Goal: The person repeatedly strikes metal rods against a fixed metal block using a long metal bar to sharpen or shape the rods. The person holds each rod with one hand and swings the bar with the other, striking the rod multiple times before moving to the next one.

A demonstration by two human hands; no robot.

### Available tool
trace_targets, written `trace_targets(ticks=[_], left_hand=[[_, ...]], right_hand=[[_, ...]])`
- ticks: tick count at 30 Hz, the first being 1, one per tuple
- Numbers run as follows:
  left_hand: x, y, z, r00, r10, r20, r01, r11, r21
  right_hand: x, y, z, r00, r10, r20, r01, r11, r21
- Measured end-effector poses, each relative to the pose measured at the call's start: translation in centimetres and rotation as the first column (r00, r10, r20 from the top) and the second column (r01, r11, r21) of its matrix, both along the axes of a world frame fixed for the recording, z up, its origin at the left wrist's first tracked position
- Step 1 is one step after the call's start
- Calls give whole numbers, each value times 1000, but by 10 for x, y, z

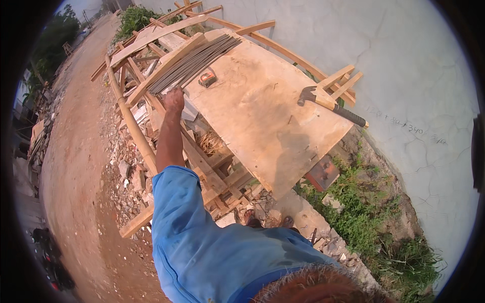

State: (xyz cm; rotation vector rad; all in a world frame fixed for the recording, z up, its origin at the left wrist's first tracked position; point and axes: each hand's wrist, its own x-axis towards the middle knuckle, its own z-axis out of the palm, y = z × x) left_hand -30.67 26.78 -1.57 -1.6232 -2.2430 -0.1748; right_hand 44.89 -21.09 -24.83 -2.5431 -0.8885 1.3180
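My left hand (174, 100) reaches out from a blue sleeve to the lower-left ends of a bundle of thin dark metal rods (197, 60), its fingers closed on them. The rods lie along the upper-left edge of a weathered plywood board (268, 131), beside a wooden plank (164, 68). An orange-and-black tape measure (207, 78) rests just right of the rods. On the board's right side lies a claw hammer (341, 111) with a dark grip. My right hand is not in view.
Timber battens (144, 146) and broken rubble (126, 171) surround the board's left and underside. A cracked pale wall (414, 76) stands at the right, above weeds (369, 212). A dirt road (70, 166) runs along the left, with a dark vehicle (48, 257) at its edge.
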Motion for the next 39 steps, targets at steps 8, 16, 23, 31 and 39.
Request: trace_targets(ticks=[8,16,23,31,39], left_hand=[[-25,18,26,967,-88,240,103,993,-52],[37,-104,67,927,-177,331,126,977,171],[214,-221,72,708,-498,501,349,863,365],[337,-221,80,639,-717,279,751,659,-28],[364,-174,85,537,-843,-33,840,538,-73]], right_hand=[[-42,-37,-1,993,-107,40,104,992,72],[-7,69,33,900,-396,183,226,781,583],[-28,188,224,986,-161,-47,114,434,894],[-5,244,303,930,342,136,-294,466,835],[28,229,273,728,671,138,-631,578,517]])
